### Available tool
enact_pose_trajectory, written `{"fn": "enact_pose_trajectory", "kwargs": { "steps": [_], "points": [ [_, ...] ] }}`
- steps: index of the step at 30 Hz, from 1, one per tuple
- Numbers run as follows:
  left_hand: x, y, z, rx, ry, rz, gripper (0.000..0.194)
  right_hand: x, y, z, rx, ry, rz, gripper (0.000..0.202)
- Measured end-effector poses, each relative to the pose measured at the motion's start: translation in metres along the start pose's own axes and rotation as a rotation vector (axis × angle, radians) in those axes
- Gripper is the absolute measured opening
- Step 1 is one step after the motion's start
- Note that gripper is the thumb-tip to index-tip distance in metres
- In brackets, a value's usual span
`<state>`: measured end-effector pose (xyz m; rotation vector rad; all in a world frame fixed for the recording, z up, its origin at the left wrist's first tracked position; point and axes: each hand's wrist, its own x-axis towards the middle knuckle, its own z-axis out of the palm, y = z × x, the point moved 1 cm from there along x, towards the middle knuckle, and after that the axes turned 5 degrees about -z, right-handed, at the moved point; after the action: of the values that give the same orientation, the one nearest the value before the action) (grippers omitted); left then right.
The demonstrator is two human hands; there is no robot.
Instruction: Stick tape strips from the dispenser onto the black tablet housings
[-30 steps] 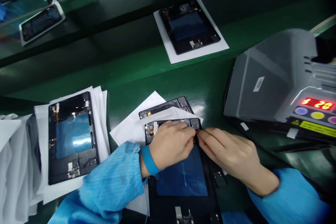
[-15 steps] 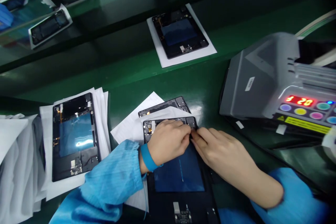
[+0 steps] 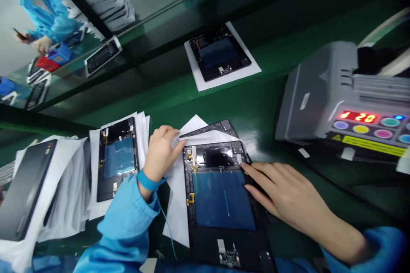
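In front of me lies an opened tablet (image 3: 224, 198), its blue inner panel and circuit parts exposed. My left hand (image 3: 162, 151) is at its upper left corner, thumb and fingers closed around the edge of a white sheet (image 3: 211, 137). Beneath that sheet a second tablet (image 3: 226, 124) shows only its top edge. My right hand (image 3: 285, 192) rests along the tablet's right side, fingers stretched out. Its index fingertip touches the frame near a small pale piece at the upper right; the thumb lies lower on the edge.
A grey machine (image 3: 314, 89) with a red display stands at right, a cable below it. Another opened tablet (image 3: 117, 158) lies on white sheets at left, beside a dark panel (image 3: 27, 190) on a stack. One more tablet (image 3: 219, 53) lies at the back. A co-worker's hands (image 3: 43, 45) appear beyond.
My left hand has moved left, off the tablet's upper right to its upper left corner. My right hand's fingers have spread out from a pinch. The view has shifted left.
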<state>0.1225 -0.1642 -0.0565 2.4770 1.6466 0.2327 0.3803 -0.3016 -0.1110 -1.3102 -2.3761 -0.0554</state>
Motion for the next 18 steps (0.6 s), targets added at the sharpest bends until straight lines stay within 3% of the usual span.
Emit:
{"fn": "enact_pose_trajectory", "kwargs": {
  "steps": [2, 5, 8, 11, 13, 16, 18],
  "points": [
    [0.002, 0.002, 0.003, -0.026, -0.064, -0.003, 0.011, -0.001, -0.001, 0.002, 0.018, 0.001, -0.003, 0.032],
    [0.000, 0.010, -0.001, -0.152, -0.077, -0.088, 0.016, -0.002, -0.001, 0.005, 0.057, 0.014, 0.007, 0.034],
    [-0.008, 0.012, -0.010, -0.505, -0.085, -0.247, 0.023, -0.002, -0.001, 0.008, 0.096, 0.029, 0.012, 0.036],
    [-0.020, 0.015, -0.007, -0.976, -0.230, -0.302, 0.025, -0.001, 0.001, 0.010, 0.121, 0.059, 0.007, 0.038],
    [-0.031, 0.020, -0.001, -1.126, -0.316, -0.296, 0.038, -0.001, 0.001, 0.010, 0.138, 0.078, -0.005, 0.042],
    [-0.048, 0.017, -0.003, -1.165, -0.247, -0.340, 0.041, -0.008, 0.000, 0.012, 0.183, 0.083, -0.020, 0.054],
    [-0.057, 0.001, -0.018, -1.164, -0.127, -0.404, 0.040, -0.016, 0.002, 0.016, 0.210, 0.120, 0.009, 0.062]
  ]
}}
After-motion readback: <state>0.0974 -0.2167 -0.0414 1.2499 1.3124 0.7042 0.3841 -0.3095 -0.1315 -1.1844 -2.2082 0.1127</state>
